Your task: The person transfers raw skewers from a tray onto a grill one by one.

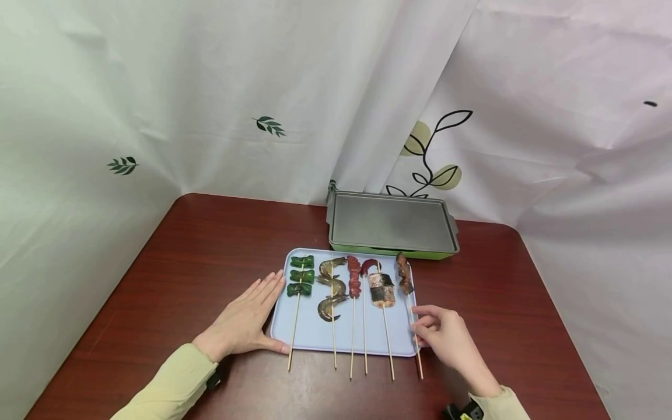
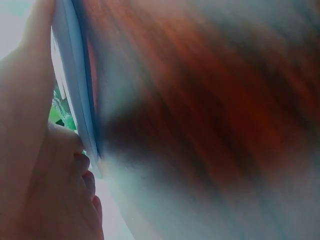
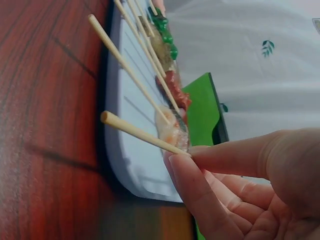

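A pale blue tray (image 1: pixel 315 335) holds several skewers in a row, their sticks jutting over its near edge. From the left come a green pepper skewer (image 1: pixel 301 277), a shrimp skewer (image 1: pixel 333 287), a red meat skewer (image 1: pixel 354 277), a thin skewer with a dark red curled piece (image 1: pixel 370 265) and a fish-like chunk skewer (image 1: pixel 382 290). My right hand (image 1: pixel 446 338) pinches the stick of the brown meat skewer (image 1: pixel 404 274) at the tray's right edge, between thumb and forefinger in the right wrist view. With fingers straight, my left hand (image 1: pixel 247 321) rests along the tray's left edge.
Behind the tray stands a flat grey griddle (image 1: pixel 394 221) with a green base (image 3: pixel 200 107). Both are on a dark red wooden table (image 1: pixel 236 233). White curtains (image 1: pixel 236 87) with leaf prints enclose the far side and both sides.
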The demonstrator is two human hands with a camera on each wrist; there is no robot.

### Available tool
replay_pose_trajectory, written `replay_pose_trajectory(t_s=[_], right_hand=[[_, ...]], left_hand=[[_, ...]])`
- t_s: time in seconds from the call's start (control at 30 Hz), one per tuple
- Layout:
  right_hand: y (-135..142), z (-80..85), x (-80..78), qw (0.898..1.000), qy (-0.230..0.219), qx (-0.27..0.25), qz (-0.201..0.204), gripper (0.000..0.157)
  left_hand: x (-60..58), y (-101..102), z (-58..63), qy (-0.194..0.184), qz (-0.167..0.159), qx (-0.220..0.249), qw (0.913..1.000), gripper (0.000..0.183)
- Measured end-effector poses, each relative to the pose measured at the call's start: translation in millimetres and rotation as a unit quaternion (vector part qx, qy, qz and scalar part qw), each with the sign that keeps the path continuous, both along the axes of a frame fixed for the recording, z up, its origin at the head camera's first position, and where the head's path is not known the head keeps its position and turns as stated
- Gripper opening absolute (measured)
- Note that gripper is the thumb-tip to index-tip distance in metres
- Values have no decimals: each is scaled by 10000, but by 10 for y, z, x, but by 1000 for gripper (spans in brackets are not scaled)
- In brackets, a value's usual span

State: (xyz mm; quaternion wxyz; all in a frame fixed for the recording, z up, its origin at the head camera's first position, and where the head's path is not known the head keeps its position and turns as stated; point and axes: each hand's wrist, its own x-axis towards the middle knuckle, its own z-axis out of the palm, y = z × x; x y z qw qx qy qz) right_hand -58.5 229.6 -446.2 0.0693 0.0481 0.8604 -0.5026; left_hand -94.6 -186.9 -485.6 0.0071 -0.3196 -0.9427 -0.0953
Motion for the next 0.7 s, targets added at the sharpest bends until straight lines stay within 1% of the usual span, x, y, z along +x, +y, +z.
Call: replay_pose_trajectory(t_s=[0.23, 0.47, 0.57, 0.7], right_hand=[[66, 110, 45, 9995, 235, 212, 73, 30], [127, 193, 56, 9986, 315, 410, 109, 27], [159, 259, 44, 9975, 509, 473, 122, 27], [209, 373, -10, 9951, 858, 474, 106, 27]], left_hand=[[9, 5, 15, -89, 47, 31, 9999, 137], [3, 6, 26, -69, 28, -1, 10000, 136], [-2, 6, 33, -57, 20, -17, 10000, 136], [-2, 7, 46, -30, -9, -5, 10000, 136]])
